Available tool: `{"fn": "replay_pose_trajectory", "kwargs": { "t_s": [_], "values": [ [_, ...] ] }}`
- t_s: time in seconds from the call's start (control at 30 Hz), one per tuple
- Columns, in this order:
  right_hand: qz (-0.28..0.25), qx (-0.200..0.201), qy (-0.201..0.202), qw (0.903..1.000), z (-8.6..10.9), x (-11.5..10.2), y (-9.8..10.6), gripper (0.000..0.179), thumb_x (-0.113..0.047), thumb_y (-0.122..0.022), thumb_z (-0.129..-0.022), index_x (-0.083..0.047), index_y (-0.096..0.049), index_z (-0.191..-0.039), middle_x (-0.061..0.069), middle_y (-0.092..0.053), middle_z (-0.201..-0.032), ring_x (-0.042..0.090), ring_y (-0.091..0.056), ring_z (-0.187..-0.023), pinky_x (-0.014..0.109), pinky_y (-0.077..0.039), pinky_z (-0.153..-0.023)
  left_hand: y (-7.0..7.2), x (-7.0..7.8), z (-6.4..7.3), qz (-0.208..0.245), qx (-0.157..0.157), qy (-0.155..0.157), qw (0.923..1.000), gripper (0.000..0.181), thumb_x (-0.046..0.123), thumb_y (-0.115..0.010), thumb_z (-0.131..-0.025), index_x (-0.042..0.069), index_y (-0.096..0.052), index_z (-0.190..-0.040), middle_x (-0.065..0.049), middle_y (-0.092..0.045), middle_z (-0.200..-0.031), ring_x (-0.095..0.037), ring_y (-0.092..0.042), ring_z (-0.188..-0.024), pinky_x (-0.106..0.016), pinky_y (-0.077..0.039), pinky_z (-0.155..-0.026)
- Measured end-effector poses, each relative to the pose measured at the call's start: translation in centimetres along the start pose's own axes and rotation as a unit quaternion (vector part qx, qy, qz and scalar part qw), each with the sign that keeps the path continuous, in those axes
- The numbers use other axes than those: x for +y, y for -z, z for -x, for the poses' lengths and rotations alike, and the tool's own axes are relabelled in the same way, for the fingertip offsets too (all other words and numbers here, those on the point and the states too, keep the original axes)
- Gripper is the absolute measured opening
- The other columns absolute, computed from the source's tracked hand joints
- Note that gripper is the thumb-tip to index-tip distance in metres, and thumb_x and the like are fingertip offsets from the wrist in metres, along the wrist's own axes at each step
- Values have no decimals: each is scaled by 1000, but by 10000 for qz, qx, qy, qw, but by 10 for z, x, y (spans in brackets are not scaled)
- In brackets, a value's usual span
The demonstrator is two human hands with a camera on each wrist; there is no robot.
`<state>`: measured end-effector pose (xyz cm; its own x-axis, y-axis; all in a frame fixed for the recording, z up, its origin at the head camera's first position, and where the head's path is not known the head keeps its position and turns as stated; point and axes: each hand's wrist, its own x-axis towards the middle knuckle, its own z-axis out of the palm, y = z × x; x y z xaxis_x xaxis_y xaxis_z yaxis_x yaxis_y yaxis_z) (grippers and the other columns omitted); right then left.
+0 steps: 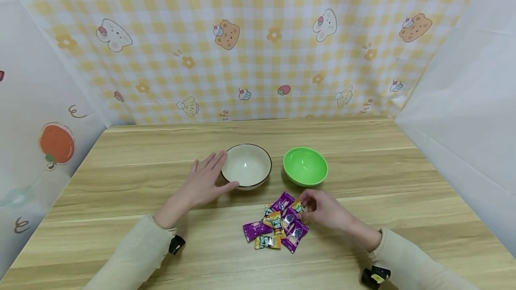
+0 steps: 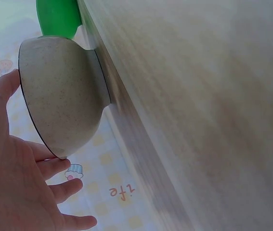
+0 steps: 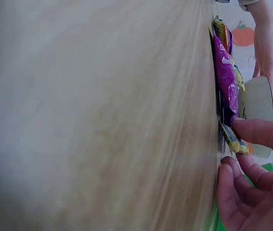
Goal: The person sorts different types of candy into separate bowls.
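Note:
A white bowl with a dark rim (image 1: 247, 164) stands upright on the table. My left hand (image 1: 204, 182) rests against its left side, fingers spread and fairly straight; in the left wrist view the thumb and a fingertip touch the rim (image 2: 30, 118). Right of it is a green bowl (image 1: 305, 167). Several purple and yellow wrapped candies lie piled in front of the bowls, among them a purple candy (image 1: 294, 235). At the pile's right edge my right hand (image 1: 324, 209) pinches a yellow candy (image 3: 231, 139) between thumb and forefinger.
The wooden table (image 1: 161, 151) meets a yellow checked curtain (image 1: 258, 70) at the back. White cloth (image 1: 463, 84) hangs along the sides. Black bands with small devices (image 1: 376, 275) are on both wrists.

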<state>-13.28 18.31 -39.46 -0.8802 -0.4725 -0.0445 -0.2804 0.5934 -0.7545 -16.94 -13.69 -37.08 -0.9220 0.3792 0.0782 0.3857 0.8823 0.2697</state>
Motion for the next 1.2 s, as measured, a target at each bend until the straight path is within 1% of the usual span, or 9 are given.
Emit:
{"fn": "replay_pose_trajectory", "kwargs": {
  "t_s": [0.2, 0.33, 0.47, 0.57, 0.73, 0.93, 1.13, 1.2],
  "values": [
    [-129, -100, 66, 9998, 0, 2, 1, 27, -9, -73, -70, -5, -56, -90, 0, -54, -77, 14, -52, -67, 25, -47, -58, 0, 0, 0, -7, -15, -4, 10000, 94, 70, -39, -76, 4, -19, -140, -11, -19, -143, -30, -15, -129, -58, -8, -97],
    [-519, -311, 32, 9982, 1, 3, 4, 25, -6, -71, -71, -2, -55, -91, 4, -55, -79, 17, -54, -69, 27, -49, -60, 0, 0, 0, 6, -32, -17, 10000, 94, 71, -38, -76, 4, -18, -140, -11, -19, -143, -30, -15, -129, -58, -8, -97],
    [-863, -469, -122, 9951, 2, 5, 9, 26, -9, -69, -74, 0, -54, -94, 6, -55, -81, 20, -54, -72, 28, -48, -61, -1, -1, 0, 24, -10, -34, 10000, 95, 72, -37, -76, 4, -19, -140, -11, -19, -143, -30, -15, -129, -58, -8, -97],
    [-988, -480, -218, 9937, 3, 4, 14, 28, -11, -69, -75, 1, -53, -95, 6, -55, -82, 21, -53, -74, 28, -47, -63, 0, -1, 0, 27, -6, -26, 10000, 95, 72, -36, -75, 4, -19, -140, -10, -19, -143, -30, -15, -129, -57, -7, -98],
    [-1253, -515, -286, 9904, 5, 1, 23, 31, -11, -69, -74, 3, -53, -97, 8, -55, -83, 23, -53, -76, 29, -47, -65, -1, -1, 0, 22, -6, -28, 10000, 95, 72, -36, -76, 4, -19, -140, -11, -19, -143, -30, -15, -129, -58, -8, -97],
    [-1362, -640, -458, 9876, 7, -4, 33, 32, -12, -70, -74, 2, -53, -98, 9, -55, -84, 24, -52, -79, 30, -47, -66, -1, -1, 0, 10, 20, -46, 10000, 96, 72, -37, -75, 4, -19, -140, -11, -20, -143, -30, -16, -129, -58, -8, -97],
    [-1829, -803, -498, 9786, 5, -11, 42, 31, -10, -66, -77, 5, -50, -99, 11, -54, -86, 23, -54, -78, 33, -49, -66, 0, -1, 0, 22, 3, -38, 10000, 95, 72, -36, -76, 4, -19, -140, -11, -20, -143, -31, -16, -129, -58, -8, -97],
    [-1926, -848, -455, 9766, 4, -14, 45, 31, -9, -65, -78, 6, -49, -100, 11, -54, -86, 22, -55, -77, 34, -50, -66, 0, -1, 0, 23, 12, -38, 10000, 95, 71, -37, -76, 4, -19, -140, -10, -19, -143, -30, -16, -129, -58, -8, -97]
  ]
}}
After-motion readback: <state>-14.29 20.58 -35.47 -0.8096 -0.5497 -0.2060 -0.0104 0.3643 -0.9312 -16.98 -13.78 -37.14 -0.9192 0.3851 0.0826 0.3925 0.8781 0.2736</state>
